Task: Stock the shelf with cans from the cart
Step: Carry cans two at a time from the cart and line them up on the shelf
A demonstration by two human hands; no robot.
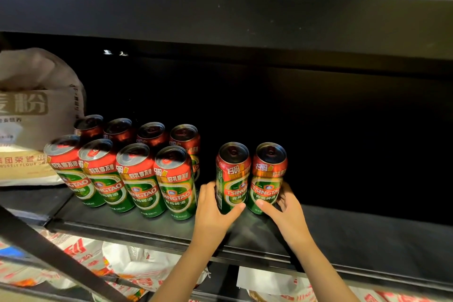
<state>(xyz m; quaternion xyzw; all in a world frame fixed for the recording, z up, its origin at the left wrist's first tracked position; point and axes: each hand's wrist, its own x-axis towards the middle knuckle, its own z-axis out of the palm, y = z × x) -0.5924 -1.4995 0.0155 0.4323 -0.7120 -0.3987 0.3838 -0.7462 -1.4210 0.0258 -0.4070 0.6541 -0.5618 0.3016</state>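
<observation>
From the head view, our left hand [212, 206] wraps its fingers round one upright can [232, 176] and our right hand [285, 206] clamps round its neighbour [267, 176]. Both stand on the dark shelf [343, 235], just beside each other and a little apart from the stocked cans [122, 169], which form two rows of four. We judge the low grip lets us slide the pair left to close the gap. Flour bags [31, 115] sit at far left. The cart is out of view.
</observation>
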